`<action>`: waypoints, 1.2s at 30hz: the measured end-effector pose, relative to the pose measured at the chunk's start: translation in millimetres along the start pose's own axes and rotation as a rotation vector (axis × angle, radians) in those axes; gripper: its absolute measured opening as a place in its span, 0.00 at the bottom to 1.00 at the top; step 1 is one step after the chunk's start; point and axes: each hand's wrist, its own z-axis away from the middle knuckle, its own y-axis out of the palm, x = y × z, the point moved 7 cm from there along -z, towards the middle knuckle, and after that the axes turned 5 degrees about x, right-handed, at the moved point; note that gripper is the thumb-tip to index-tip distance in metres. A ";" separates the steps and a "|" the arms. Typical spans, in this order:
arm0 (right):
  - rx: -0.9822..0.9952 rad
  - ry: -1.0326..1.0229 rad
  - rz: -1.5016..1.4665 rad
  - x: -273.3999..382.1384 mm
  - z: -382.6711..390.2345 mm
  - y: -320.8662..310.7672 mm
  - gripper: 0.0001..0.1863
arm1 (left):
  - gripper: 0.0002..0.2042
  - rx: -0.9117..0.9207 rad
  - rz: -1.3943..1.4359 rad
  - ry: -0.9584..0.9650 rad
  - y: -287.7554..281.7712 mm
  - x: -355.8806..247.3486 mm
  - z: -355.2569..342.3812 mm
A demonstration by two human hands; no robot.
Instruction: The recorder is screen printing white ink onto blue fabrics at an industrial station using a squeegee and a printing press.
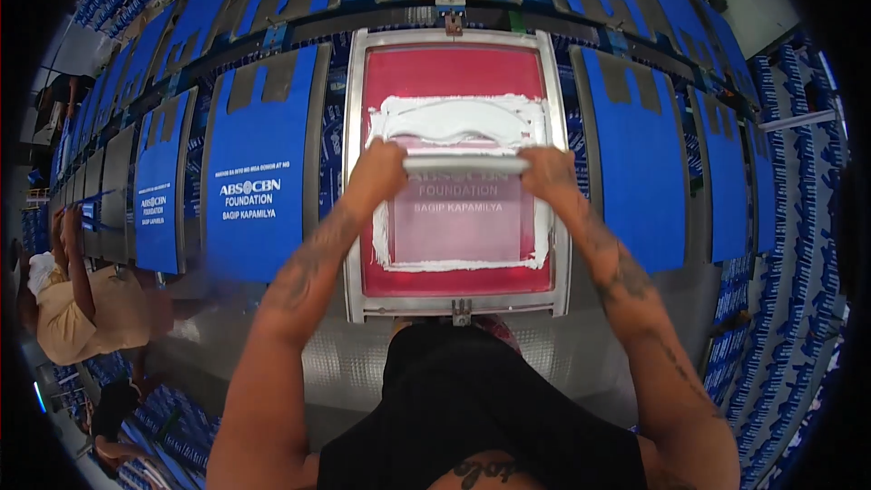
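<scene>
Both ends of a pale squeegee [464, 163] are gripped, one by my left hand [385, 168] and the other by my right hand [548, 171], fingers closed around it. It lies crosswise over a screen printing frame [357, 100] with metal sides and a red border. Thick white ink [454, 116] is heaped on the mesh just beyond the squeegee, and more rims the stencil at the sides and near edge. White lettering shows through the pinkish mesh [454, 236] on my side of the squeegee. Whatever lies under the screen is mostly hidden.
A printed blue fabric panel [254, 209] lies on a board at left; an unprinted blue panel [632, 172] is at right. Several more boards line the far side. Metal clamps [450, 16] stand beyond the frame. Another person [95, 318] works at far left. Racks of blue pieces [789, 218] stand at right.
</scene>
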 end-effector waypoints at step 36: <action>0.272 -0.499 -0.052 51.2 -205.8 -60.9 0.32 | 0.30 0.280 1.612 -0.769 209.1 -142.3 253.3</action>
